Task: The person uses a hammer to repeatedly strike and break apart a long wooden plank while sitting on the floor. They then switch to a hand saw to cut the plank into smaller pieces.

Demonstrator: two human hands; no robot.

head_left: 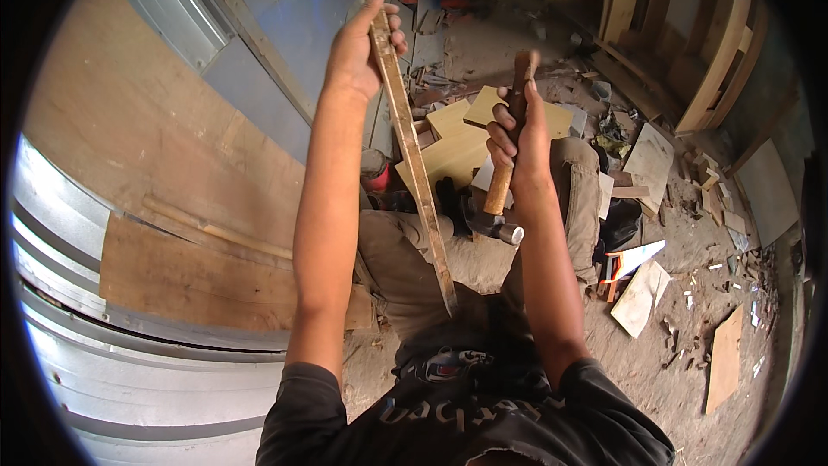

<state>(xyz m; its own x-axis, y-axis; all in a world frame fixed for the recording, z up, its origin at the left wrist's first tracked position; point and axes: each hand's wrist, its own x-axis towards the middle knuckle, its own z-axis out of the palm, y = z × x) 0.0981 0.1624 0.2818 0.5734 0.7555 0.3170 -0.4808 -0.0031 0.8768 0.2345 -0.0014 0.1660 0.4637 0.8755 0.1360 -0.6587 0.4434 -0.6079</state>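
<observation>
Our left hand (354,56) grips a wooden strip (406,131) running from twelve o'clock to five; our right hand (526,142) grips a hammer (498,192) at two. Should that grip loosen, the hammer could drop between our knees (573,164). Wood offcuts (640,298) and a saw (636,261) litter the dusty floor (647,380) toward four; ridged metal sheeting (164,397) lies at eight.

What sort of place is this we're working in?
Probably a makeshift carpentry or woodworking spot: wood scraps litter the dirty floor, a hand saw lies among them, and the person's right hand grips a hammer.
</observation>
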